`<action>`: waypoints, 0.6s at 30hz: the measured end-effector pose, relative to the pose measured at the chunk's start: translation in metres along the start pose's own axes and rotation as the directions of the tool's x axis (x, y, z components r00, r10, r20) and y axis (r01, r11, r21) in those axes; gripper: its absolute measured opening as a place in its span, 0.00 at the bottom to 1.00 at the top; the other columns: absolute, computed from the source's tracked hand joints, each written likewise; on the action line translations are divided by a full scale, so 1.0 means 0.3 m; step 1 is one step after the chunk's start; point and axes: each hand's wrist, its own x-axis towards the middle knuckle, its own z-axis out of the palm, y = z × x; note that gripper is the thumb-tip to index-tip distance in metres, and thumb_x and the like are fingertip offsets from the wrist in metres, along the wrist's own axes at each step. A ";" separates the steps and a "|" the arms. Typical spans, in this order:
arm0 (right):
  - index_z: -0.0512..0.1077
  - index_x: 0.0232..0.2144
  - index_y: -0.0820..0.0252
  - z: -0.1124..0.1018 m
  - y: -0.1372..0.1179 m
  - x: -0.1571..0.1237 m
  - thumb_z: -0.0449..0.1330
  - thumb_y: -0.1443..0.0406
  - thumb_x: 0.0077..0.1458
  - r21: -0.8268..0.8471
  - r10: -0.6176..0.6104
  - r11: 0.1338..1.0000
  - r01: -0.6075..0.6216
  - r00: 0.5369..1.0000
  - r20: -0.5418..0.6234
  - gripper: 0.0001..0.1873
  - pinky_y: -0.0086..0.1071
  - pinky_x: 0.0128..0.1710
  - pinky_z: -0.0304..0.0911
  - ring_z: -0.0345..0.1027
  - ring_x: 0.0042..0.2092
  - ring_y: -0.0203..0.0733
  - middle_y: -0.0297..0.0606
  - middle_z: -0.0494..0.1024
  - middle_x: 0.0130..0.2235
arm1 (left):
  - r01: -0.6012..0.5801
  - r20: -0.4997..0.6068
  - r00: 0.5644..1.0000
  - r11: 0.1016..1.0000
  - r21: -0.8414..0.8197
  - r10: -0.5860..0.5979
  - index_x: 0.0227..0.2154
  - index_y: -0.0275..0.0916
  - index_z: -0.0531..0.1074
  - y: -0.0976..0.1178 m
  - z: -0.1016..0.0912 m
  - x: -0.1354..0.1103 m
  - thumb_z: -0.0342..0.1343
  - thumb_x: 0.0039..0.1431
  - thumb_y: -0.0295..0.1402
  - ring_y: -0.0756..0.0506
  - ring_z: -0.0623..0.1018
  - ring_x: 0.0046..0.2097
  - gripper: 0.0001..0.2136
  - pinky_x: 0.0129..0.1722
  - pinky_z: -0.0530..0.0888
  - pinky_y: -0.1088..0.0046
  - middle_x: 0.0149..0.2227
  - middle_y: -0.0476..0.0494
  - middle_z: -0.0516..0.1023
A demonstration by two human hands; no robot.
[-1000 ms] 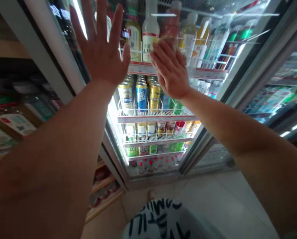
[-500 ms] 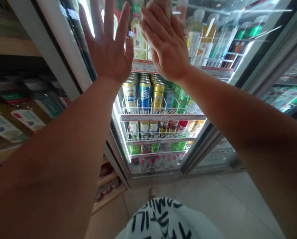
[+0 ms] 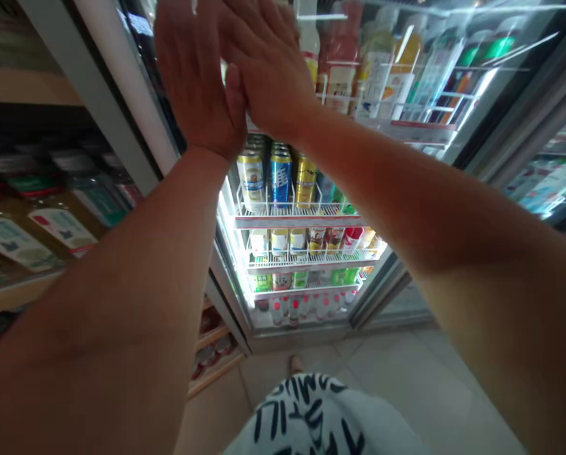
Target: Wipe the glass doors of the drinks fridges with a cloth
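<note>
Both of my hands are raised at the top of the view in front of a lit drinks cooler. My left hand [image 3: 195,88] is stretched out flat with its thumb to the right. Against it, my right hand [image 3: 270,76] has its fingers extended and angled up to the left, overlapping the left hand's fingers and thumb. Nothing shows in either hand, though the palms and some fingertips are hidden. Beyond them, bottles [image 3: 342,69] stand on the upper shelf. Below my wrists are a blue can [image 3: 281,180], a gold can [image 3: 305,182] and a white-and-gold can [image 3: 251,180].
Lower wire shelves [image 3: 306,265] carry more cans, with small bottles [image 3: 295,309] at the bottom. Metal door frames [image 3: 382,284] border the cooler. At left, a wooden shelf [image 3: 17,291] holds large bottles [image 3: 36,221]. Pale floor tiles [image 3: 406,379] lie below.
My right hand has moved left until it overlaps my left hand. The left hand's fingers, spread before, are closer together. The view has shifted slightly.
</note>
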 end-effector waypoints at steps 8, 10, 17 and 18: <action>0.48 0.72 0.57 -0.101 0.064 -0.005 0.32 0.58 0.70 -0.092 -0.230 0.963 0.252 0.953 0.199 0.32 0.47 0.73 0.37 0.42 0.73 0.48 0.30 0.53 0.71 | 0.060 0.109 0.991 0.987 0.148 -0.076 0.72 0.53 0.41 -0.009 0.002 -0.034 0.19 0.71 0.56 0.38 0.51 0.72 0.31 0.71 0.47 0.62 0.68 0.84 0.24; 0.54 0.70 0.60 -0.154 0.120 -0.027 0.34 0.60 0.68 -0.159 -0.058 0.984 0.084 0.985 0.164 0.33 0.54 0.68 0.48 0.53 0.68 0.56 0.36 0.59 0.68 | 0.087 0.148 0.981 0.969 0.231 -0.123 0.72 0.53 0.41 0.002 -0.003 -0.038 0.14 0.69 0.55 0.38 0.50 0.73 0.33 0.71 0.44 0.63 0.67 0.85 0.22; 0.50 0.71 0.47 -0.207 0.246 -0.156 0.29 0.54 0.69 -0.146 -0.229 0.954 0.263 0.949 0.217 0.32 0.42 0.76 0.29 0.33 0.74 0.36 0.18 0.42 0.73 | 0.107 0.232 0.958 0.961 0.254 -0.168 0.73 0.50 0.45 0.045 -0.025 -0.020 0.11 0.65 0.58 0.36 0.47 0.73 0.40 0.72 0.42 0.59 0.73 0.66 0.38; 0.50 0.71 0.48 -0.216 0.259 -0.160 0.31 0.55 0.69 -0.145 -0.214 0.956 0.254 0.946 0.246 0.32 0.44 0.76 0.30 0.34 0.74 0.37 0.20 0.43 0.73 | 0.112 0.235 0.957 0.966 0.231 -0.167 0.73 0.50 0.45 0.045 -0.024 -0.019 0.12 0.65 0.60 0.35 0.47 0.73 0.40 0.72 0.41 0.58 0.73 0.66 0.39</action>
